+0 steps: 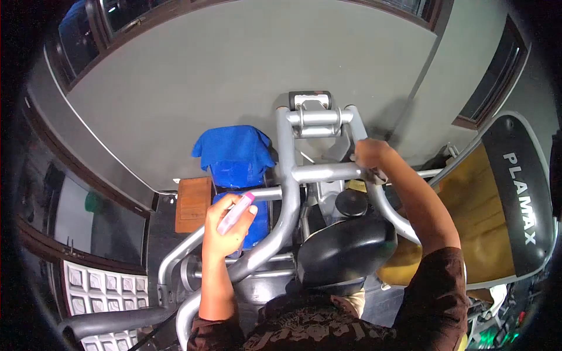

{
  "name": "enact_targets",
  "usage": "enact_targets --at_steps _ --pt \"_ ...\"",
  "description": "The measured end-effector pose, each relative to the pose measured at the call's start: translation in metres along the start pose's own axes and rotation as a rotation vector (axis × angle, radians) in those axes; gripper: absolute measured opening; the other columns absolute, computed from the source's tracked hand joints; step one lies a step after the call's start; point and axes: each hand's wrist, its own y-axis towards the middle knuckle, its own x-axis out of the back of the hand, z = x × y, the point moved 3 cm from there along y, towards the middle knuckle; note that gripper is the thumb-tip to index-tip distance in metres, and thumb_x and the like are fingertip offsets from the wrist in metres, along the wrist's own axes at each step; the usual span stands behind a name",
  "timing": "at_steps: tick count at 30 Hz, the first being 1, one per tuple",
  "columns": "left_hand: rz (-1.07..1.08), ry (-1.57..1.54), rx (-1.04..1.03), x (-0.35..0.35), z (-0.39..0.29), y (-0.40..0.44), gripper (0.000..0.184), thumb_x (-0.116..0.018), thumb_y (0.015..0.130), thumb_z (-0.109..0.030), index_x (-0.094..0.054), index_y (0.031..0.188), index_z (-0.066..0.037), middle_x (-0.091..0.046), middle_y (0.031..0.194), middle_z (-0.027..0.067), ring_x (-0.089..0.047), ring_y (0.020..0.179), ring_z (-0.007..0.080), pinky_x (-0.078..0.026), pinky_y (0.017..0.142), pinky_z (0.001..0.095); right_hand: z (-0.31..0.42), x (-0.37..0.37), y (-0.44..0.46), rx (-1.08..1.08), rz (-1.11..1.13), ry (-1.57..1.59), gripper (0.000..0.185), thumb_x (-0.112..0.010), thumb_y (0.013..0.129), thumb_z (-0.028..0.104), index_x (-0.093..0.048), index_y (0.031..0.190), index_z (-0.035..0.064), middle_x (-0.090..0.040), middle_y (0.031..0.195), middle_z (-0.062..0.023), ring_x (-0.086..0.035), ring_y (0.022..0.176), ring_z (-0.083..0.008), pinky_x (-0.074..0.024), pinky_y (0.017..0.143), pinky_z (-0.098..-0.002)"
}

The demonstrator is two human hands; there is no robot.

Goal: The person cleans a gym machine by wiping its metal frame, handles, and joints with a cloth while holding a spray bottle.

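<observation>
My left hand (225, 225) is closed around a small translucent bottle (234, 217) with a pink cap, tilted up to the right. It is raised over the left side of a silver tubular gym machine (285, 152). Farther right, my right hand (373, 154) is curled at the machine's right upright, near the crossbar (328, 172). A small greyish patch shows under this hand; I cannot tell whether it is a cloth. The right fingers are partly hidden and slightly blurred. Between my arms lies a black padded seat (345, 251).
A blue towel (234, 146) drapes over a chair left of the machine, beside a brown wooden box (193, 205). At the right stands a large board (524, 199) marked PLAMAX. A grey wall (234, 76) rises behind the machine, and a black-sleeved bar (117, 320) juts out at lower left.
</observation>
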Motion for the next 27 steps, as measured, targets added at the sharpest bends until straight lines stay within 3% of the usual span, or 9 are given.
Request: enact_targets --at_steps 1,4,7,9,13,18,20,24,27 --pt "0.007 -0.005 -0.006 -0.001 -0.002 0.000 0.015 -0.077 0.089 -0.012 -0.065 0.089 -0.003 -0.060 0.064 -0.0020 -0.053 0.055 0.0038 -0.041 0.048 0.0232 -0.013 -0.004 0.004 -0.043 0.002 0.021 0.027 -0.065 0.079 0.024 -0.075 0.088 0.0012 -0.073 0.087 -0.0227 -0.071 0.089 -0.0405 -0.0562 0.083 -0.0492" --pt "0.013 -0.021 -0.020 -0.008 -0.004 -0.001 0.014 -0.076 0.090 -0.011 -0.065 0.090 -0.003 -0.059 0.063 -0.0025 -0.052 0.054 0.0035 -0.040 0.048 0.0231 -0.008 -0.020 0.033 0.227 0.100 -0.348 0.026 -0.063 0.077 0.022 -0.075 0.087 0.0017 -0.073 0.088 -0.0224 -0.071 0.087 -0.0413 -0.0563 0.082 -0.0487" --pt "0.028 -0.015 -0.042 -0.011 -0.005 -0.003 0.013 -0.076 0.089 -0.009 -0.065 0.089 -0.003 -0.058 0.063 -0.0031 -0.051 0.054 0.0029 -0.039 0.048 0.0229 0.025 -0.017 0.047 0.399 0.072 -0.239 0.028 -0.061 0.077 0.019 -0.076 0.096 0.0052 -0.074 0.094 -0.0216 -0.071 0.088 -0.0399 -0.0560 0.083 -0.0477" --pt "0.015 0.016 -0.077 -0.010 -0.002 -0.004 0.012 -0.076 0.089 -0.008 -0.065 0.089 -0.002 -0.057 0.065 -0.0035 -0.050 0.056 0.0026 -0.039 0.050 0.0227 0.060 -0.006 0.047 0.155 0.117 0.045 0.034 -0.062 0.080 0.018 -0.076 0.109 0.0092 -0.075 0.100 -0.0202 -0.071 0.094 -0.0376 -0.0550 0.086 -0.0463" --pt "0.009 0.045 -0.060 -0.004 0.004 -0.007 0.012 -0.076 0.089 -0.008 -0.065 0.088 -0.002 -0.058 0.067 -0.0038 -0.050 0.060 0.0030 -0.039 0.053 0.0224 0.115 0.013 0.047 0.444 0.016 0.130 0.032 -0.059 0.086 0.024 -0.075 0.096 -0.0023 -0.072 0.097 -0.0254 -0.070 0.091 -0.0389 -0.0548 0.082 -0.0468" --pt "-0.023 0.092 -0.114 0.001 0.012 -0.003 0.016 -0.076 0.090 -0.011 -0.063 0.086 -0.004 -0.060 0.065 -0.0018 -0.055 0.053 0.0053 -0.044 0.048 0.0238 0.092 -0.008 0.050 0.377 -0.121 0.274 0.033 -0.063 0.090 0.030 -0.076 0.105 0.0037 -0.073 0.104 -0.0212 -0.069 0.102 -0.0368 -0.0529 0.092 -0.0458" --pt "-0.030 0.085 -0.096 0.001 0.013 -0.002 0.015 -0.076 0.089 -0.011 -0.063 0.087 -0.003 -0.059 0.067 -0.0025 -0.053 0.056 0.0045 -0.042 0.050 0.0234 0.073 0.006 0.036 0.360 0.004 0.156 0.031 -0.065 0.090 0.028 -0.076 0.106 0.0041 -0.074 0.108 -0.0187 -0.070 0.102 -0.0386 -0.0540 0.093 -0.0441" --pt "-0.028 0.042 -0.038 0.002 0.016 -0.003 0.015 -0.078 0.088 -0.009 -0.065 0.087 -0.002 -0.058 0.070 -0.0035 -0.049 0.063 0.0031 -0.039 0.054 0.0227 0.010 0.007 0.016 -0.020 0.126 -0.223 0.032 -0.066 0.087 0.031 -0.077 0.088 0.0016 -0.074 0.093 -0.0216 -0.071 0.086 -0.0382 -0.0559 0.075 -0.0471" --pt "-0.017 0.023 -0.035 -0.003 0.016 0.000 0.015 -0.078 0.087 -0.009 -0.064 0.086 -0.002 -0.058 0.072 -0.0030 -0.048 0.064 0.0035 -0.039 0.055 0.0231 -0.024 -0.018 0.031 0.011 0.083 -0.103 0.031 -0.065 0.085 0.030 -0.076 0.086 0.0015 -0.073 0.089 -0.0224 -0.071 0.085 -0.0382 -0.0551 0.074 -0.0488"
